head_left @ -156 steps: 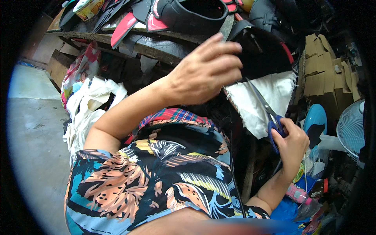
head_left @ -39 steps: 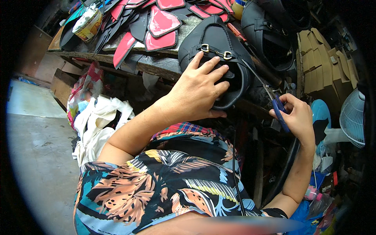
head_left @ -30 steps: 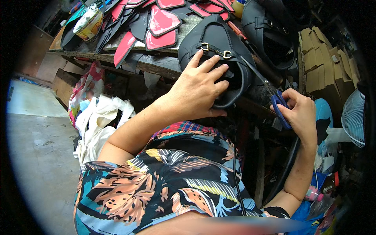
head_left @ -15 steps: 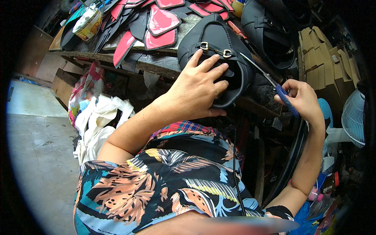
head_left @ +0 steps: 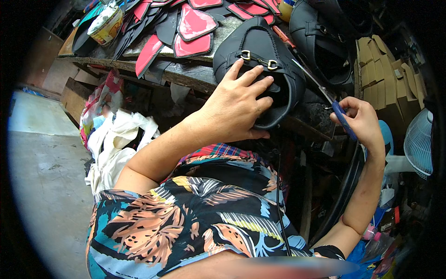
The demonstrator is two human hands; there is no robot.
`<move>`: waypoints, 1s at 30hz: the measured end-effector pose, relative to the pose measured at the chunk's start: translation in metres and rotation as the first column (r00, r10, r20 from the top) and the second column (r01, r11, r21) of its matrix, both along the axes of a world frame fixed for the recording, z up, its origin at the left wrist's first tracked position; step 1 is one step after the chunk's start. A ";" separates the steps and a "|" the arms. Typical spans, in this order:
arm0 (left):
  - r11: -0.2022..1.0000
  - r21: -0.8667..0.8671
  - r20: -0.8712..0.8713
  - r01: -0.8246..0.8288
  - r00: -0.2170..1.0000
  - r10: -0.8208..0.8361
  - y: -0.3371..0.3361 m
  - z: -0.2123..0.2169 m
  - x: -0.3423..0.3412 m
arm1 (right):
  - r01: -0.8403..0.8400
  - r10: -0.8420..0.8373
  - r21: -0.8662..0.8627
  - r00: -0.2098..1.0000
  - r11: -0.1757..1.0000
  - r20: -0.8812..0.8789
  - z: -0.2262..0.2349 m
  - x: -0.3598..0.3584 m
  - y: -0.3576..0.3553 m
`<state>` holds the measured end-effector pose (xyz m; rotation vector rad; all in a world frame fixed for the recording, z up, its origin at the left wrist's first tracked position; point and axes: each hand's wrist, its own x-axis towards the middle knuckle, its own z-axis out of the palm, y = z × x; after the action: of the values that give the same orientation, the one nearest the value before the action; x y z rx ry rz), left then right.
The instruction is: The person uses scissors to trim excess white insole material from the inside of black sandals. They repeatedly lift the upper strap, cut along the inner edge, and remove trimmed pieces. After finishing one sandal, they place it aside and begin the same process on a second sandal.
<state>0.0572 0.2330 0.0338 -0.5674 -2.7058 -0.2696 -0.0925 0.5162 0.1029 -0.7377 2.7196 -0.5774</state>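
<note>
A black loafer (head_left: 253, 37) with a gold horse-bit buckle lies at the near edge of the bench, toe pointing away. My left hand (head_left: 237, 100) is closed on it, fingertips spread over the strap and opening, thumb low by the heel rim. In my right hand (head_left: 360, 118) is a pair of scissors (head_left: 343, 120) with blue handles. Their narrow blades reach up along the loafer's right side, tips near the buckle end. Whether the blades touch the leather, I cannot tell. Another black loafer (head_left: 320, 44) stands just beyond them.
Pink-and-black cut pieces (head_left: 194, 23) are heaped on the worktable (head_left: 186, 72), with a tub (head_left: 106, 25) at the far left. Brown cardboard boxes (head_left: 383, 69) and a white fan (head_left: 419, 144) stand to the right. White cloth (head_left: 121, 144) hangs at the lower left.
The scissors' tips have shifted slightly right and up, a little farther from the buckle. My left hand keeps its hold on the loafer. The whole view has moved slightly.
</note>
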 end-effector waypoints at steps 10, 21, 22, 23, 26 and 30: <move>0.908 0.332 -0.198 0.256 0.960 -0.198 -0.023 -0.002 0.009 | 0.031 -0.033 -0.011 0.925 0.999 -0.378 -0.007 0.004 -0.028; 0.948 0.211 -0.040 -0.239 0.967 0.253 -0.093 -0.051 0.008 | -0.314 0.320 0.095 0.817 0.945 -0.480 0.057 0.032 -0.078; 0.956 0.237 -0.171 -0.175 0.961 0.219 -0.096 -0.050 0.012 | -0.315 0.355 0.167 0.777 0.934 -0.520 0.062 0.033 -0.084; 0.940 0.305 -0.216 -0.152 0.951 0.224 -0.097 -0.048 0.012 | -0.344 0.413 0.230 0.722 0.910 -0.555 0.066 0.035 -0.090; 0.902 0.416 -0.337 -0.118 0.901 0.273 -0.099 -0.037 0.005 | -0.322 0.519 0.412 0.618 0.853 -0.591 0.079 0.040 -0.108; 0.940 0.318 -0.415 -0.127 0.872 0.259 -0.092 -0.028 -0.018 | -0.276 0.622 0.570 0.501 0.774 -0.601 0.092 0.055 -0.131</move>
<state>0.0391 0.1410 0.0062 -0.2296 -2.1969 -0.4042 -0.0379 0.3853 0.1951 -1.8540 2.9104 0.5948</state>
